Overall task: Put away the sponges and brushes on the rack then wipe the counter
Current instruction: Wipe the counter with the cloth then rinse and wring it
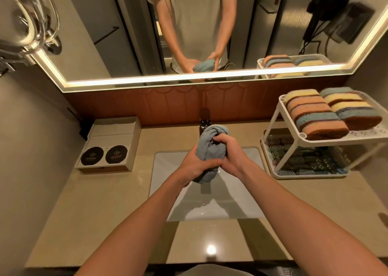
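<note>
Beige polished stone counter (100,208) runs wide on both sides of a white rectangular sink (241,208), above which the left hand (194,166) and right hand (231,152), touching, both clench a bunched blue-grey cloth (212,147), well apart from the striped pastel sponges (315,116) lying atop a white two-tier plastic rack (275,116) at the counter's right end.

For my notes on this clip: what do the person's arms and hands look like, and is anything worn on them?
Both are bare: the left hand and right hand have no gloves, and no rings, watch or bands show on the wrists or forearms. No sleeve reaches the forearms. The mirror shows a light short-sleeved T-shirt whose sleeves end above the elbows.
</note>
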